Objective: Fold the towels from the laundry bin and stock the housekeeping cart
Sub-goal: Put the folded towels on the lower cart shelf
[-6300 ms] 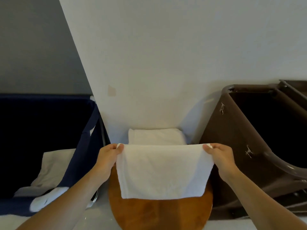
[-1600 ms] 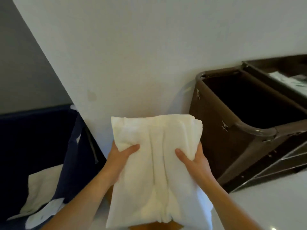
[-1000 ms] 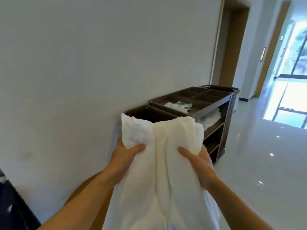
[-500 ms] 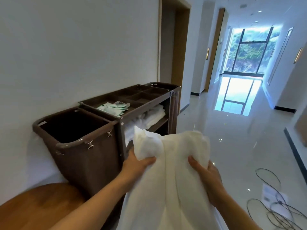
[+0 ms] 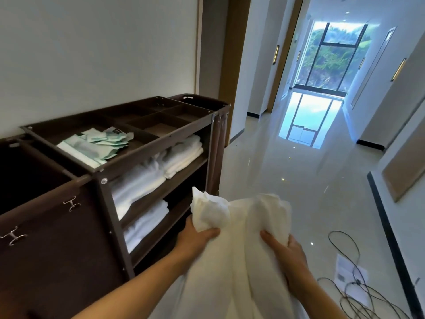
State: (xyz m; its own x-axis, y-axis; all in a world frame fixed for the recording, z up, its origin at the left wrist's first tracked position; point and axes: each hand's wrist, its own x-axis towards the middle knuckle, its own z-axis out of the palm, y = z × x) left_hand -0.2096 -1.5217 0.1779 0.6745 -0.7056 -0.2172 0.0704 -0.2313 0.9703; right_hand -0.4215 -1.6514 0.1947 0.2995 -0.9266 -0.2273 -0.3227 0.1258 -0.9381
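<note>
we see the white towel (image 5: 232,261) held up in front of us, bunched and hanging down between both arms, just right of the cart's open side. the left hand (image 5: 195,238) grips its left upper corner, thumb curled over the front and a crumpled tuft of cloth standing above the hand. the right hand (image 5: 285,249) grips the right upper edge the same way, thumb on the front, fingers hidden behind the cloth.

just beside the towel on the left stands the brown cart (image 5: 101,180), set along the wall (image 5: 92,54). its upper shelf holds folded towels (image 5: 156,171) in two stacks side by side, and the lower shelf (image 5: 158,229) holds another white stack toward the near end. the top tray (image 5: 158,116) is split into compartments; the nearest one holds pale green packets (image 5: 99,143). a dark brown bag (image 5: 46,238) with metal hooks hangs on the near end of the cart.

to the right the glossy floor (image 5: 287,169) runs down a corridor to a tall window (image 5: 333,54). black cables (image 5: 358,291) lie looped on the floor at the lower right, over a sheet of paper (image 5: 345,272).
</note>
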